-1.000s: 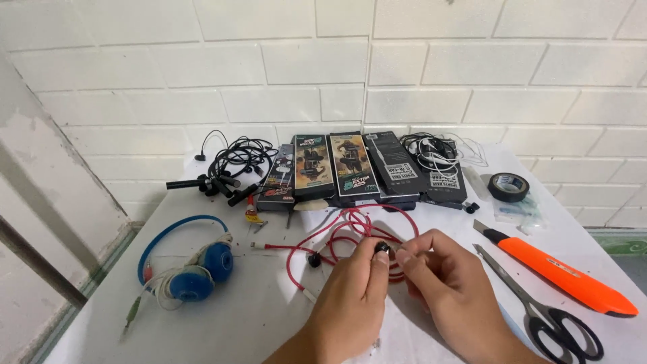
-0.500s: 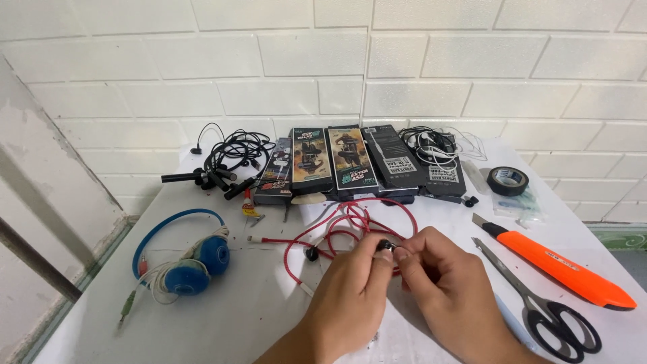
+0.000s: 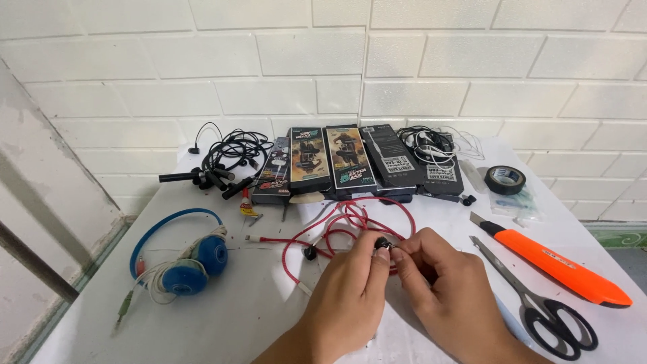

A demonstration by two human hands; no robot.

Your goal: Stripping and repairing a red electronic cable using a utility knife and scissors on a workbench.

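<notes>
a: where's the earbud [image 3: 382,243]?
b: over the table [image 3: 236,317], pinched between left hand [image 3: 350,296] and right hand [image 3: 448,293], its red cable [image 3: 337,226] looped behind.
a: advice?
b: keep 2 fingertips firm, don't tug.

left arm: comes in from the bottom edge, forearm bare, angled up and to the right.
left hand [image 3: 350,293]: back toward the camera, fingers curled, thumb and forefinger pinched together at the top.
right arm: comes in from the bottom right, angled up and to the left.
right hand [image 3: 448,290]: back up, knuckles bent, thumb and forefinger pinched.
hands: fingertips meet, touching at the pinch; wrists apart.
</notes>
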